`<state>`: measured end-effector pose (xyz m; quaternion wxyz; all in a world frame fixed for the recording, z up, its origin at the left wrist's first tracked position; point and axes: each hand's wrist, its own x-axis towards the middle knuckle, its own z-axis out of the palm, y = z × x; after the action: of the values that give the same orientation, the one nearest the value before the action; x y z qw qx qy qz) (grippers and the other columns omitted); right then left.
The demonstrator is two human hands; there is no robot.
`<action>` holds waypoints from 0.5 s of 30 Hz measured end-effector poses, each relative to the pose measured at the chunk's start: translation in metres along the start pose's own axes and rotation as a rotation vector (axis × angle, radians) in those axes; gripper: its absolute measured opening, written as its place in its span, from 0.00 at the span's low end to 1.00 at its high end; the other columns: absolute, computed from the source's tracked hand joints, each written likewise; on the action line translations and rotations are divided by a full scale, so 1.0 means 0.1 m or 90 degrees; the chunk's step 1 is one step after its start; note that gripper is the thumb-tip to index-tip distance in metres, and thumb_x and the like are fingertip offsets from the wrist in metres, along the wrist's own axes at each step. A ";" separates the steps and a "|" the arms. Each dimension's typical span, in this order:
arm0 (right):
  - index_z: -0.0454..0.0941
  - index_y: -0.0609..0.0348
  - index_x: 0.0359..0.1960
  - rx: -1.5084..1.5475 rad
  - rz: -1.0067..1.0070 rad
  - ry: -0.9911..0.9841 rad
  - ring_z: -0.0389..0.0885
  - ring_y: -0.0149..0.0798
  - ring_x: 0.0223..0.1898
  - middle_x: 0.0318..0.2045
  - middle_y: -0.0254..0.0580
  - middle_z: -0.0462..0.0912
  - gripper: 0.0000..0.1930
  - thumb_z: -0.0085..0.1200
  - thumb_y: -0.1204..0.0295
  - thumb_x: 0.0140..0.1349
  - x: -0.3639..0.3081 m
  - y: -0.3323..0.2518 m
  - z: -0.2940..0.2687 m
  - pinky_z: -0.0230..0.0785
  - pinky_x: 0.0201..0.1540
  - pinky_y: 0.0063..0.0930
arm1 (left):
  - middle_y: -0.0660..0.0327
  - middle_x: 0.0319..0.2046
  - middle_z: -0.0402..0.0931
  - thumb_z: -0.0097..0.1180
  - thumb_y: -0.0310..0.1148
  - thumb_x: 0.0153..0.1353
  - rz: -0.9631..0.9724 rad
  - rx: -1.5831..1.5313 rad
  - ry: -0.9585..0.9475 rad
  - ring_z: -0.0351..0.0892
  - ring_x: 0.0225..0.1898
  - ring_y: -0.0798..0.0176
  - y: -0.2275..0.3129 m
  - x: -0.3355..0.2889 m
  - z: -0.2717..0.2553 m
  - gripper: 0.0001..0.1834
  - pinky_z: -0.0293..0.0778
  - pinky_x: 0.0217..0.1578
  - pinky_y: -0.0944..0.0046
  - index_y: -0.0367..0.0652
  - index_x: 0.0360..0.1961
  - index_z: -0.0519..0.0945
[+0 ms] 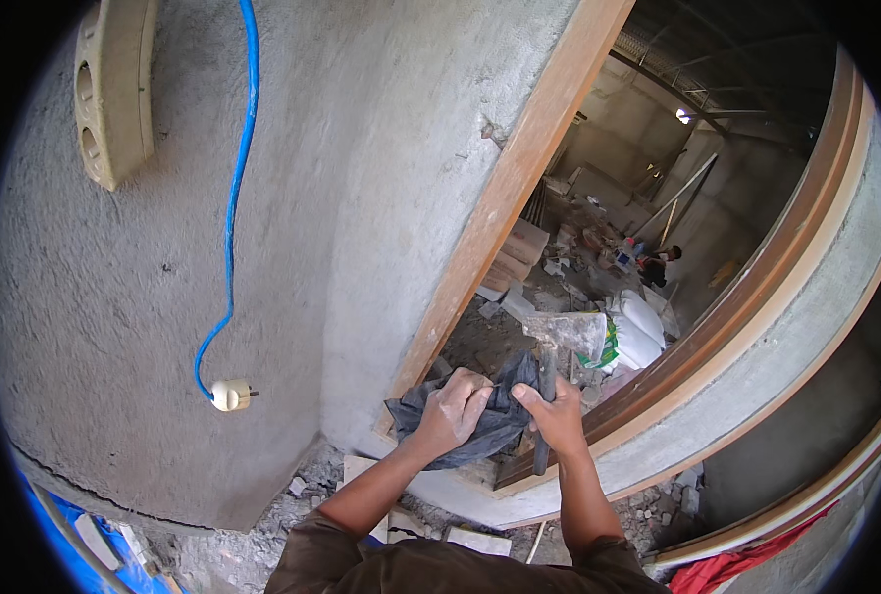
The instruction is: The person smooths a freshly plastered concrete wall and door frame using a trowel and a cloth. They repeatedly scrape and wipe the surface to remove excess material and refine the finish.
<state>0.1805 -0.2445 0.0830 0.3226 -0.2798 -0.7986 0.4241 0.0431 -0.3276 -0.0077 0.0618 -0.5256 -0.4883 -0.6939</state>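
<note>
Black plastic bag (500,421) lies crumpled across the bottom of the wooden frame (485,213), under and between the two hands. Hatchet (545,371) upright in the right grip (557,414): fingers wrapped round the dark handle, thumb crossing toward the left. Its flat, pale-smeared head sits above that grip, broad side to the right; handle end shows below the hand. Left grip (452,411) just beside, over the bag, fingers curled and pressed together, thumb against forefinger. Whether it pinches bag film or something small, cannot tell.

Containers: bag's contents hidden in its folds. Beyond the opening, white sacks (640,332), bulging, contents not visible; green print on one nearby, partly behind the hatchet head. Rubble (579,243) spread over the floor around them; a person (658,265) low down, farther back.

Left side: blue cable (232,228) hangs in front of the grey wall (292,247), ending in a white plug (232,395), pins rightward. Cream socket strip (115,94) at upper left.
</note>
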 end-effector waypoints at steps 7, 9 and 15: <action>0.79 0.60 0.32 0.044 -0.061 -0.004 0.69 0.20 0.17 0.19 0.27 0.75 0.10 0.63 0.66 0.57 0.28 -0.32 0.06 0.62 0.17 0.18 | 0.52 0.32 0.76 0.56 0.25 0.60 0.163 0.112 -0.073 0.79 0.31 0.49 0.11 0.59 -0.19 0.06 0.76 0.30 0.57 0.37 0.36 0.73; 0.79 0.60 0.33 0.004 -0.167 0.022 0.69 0.21 0.16 0.19 0.27 0.74 0.10 0.62 0.66 0.57 0.30 -0.30 0.12 0.62 0.17 0.19 | 0.52 0.32 0.76 0.57 0.26 0.59 0.158 0.156 -0.150 0.79 0.31 0.48 0.14 0.64 -0.22 0.06 0.76 0.32 0.56 0.37 0.36 0.74; 0.78 0.63 0.35 -0.010 -0.140 0.092 0.68 0.21 0.15 0.17 0.26 0.73 0.14 0.62 0.62 0.58 0.14 -0.44 -0.12 0.60 0.18 0.20 | 0.52 0.30 0.77 0.56 0.27 0.60 0.079 -0.013 0.132 0.79 0.31 0.59 -0.03 1.25 -0.47 0.06 0.73 0.34 0.63 0.34 0.32 0.77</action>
<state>0.1725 -0.2497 0.1298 0.4215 -0.2230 -0.8026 0.3585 -0.0449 -0.3073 0.0911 0.1493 -0.4811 -0.4383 -0.7444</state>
